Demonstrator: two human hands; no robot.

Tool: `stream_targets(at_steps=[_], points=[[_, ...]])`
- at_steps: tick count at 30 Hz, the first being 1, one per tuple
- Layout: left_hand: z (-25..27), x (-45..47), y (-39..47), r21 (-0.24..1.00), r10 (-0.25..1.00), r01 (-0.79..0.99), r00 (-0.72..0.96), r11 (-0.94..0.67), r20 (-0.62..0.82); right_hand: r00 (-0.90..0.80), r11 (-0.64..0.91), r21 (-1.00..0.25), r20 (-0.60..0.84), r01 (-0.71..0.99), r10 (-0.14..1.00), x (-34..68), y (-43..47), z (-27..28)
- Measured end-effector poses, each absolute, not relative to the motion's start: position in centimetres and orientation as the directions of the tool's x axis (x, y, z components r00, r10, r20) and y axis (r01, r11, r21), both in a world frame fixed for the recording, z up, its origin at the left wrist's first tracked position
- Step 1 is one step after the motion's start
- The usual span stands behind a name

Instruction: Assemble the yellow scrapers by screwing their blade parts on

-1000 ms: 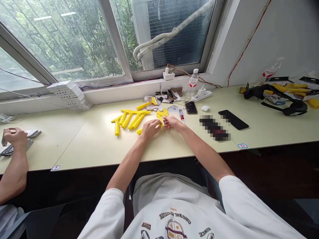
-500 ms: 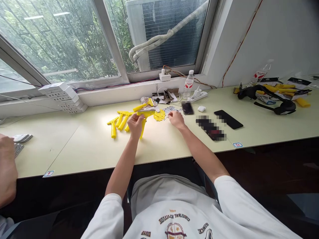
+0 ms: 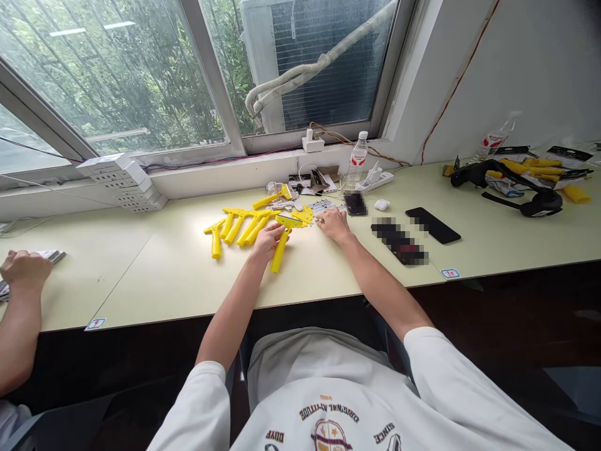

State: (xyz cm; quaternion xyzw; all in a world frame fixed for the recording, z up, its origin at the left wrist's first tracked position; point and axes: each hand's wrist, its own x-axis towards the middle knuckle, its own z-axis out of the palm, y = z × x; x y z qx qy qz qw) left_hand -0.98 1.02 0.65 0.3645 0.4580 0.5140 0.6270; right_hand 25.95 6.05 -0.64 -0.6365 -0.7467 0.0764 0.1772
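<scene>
My left hand [image 3: 268,242] is closed around a yellow scraper [image 3: 280,253], near where its handle meets the wide head. The scraper's handle points down toward the table's front edge, and a grey blade-like strip shows along the head. My right hand [image 3: 334,224] is low over the table, fingers bent together at some tiny parts; what they pinch is too small to make out. Between the hands lie flat yellow plates [image 3: 304,215]. Several yellow scraper handles [image 3: 231,228] lie in a row left of my left hand. Another yellow scraper [image 3: 268,199] rests behind them.
A phone [image 3: 355,203], a white earbud case [image 3: 382,205] and two dark flat objects, one a black slab [image 3: 432,225], lie to the right. A water bottle [image 3: 359,159] stands by a power strip [image 3: 378,180]. At far left is another person's hand [image 3: 25,270].
My left hand has lowered and turned the scraper, so its head tilts and its blade side shows. My right hand has dropped onto the small parts. The other person's hand has moved right.
</scene>
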Motion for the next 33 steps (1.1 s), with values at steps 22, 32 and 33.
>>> stream_targets(at_steps=[22,32,33], points=[[1.8,-0.5,-0.5,0.948,0.953,-0.165,0.181,0.272,-0.242,-0.183,0.311,-0.563,0.273,0.765,0.945,23.7,4.6,0.2],[0.8,-0.7,-0.1,0.961,0.940,-0.133,0.277,0.242,-0.199,-0.290,0.524,-0.731,0.437,0.438,0.852,20.7,2.6,-0.8],[0.8,-0.7,-0.1,0.963,0.940,-0.126,0.278,0.238,-0.196,-0.288,0.527,-0.727,0.441,0.441,0.850,20.7,2.6,-0.9]])
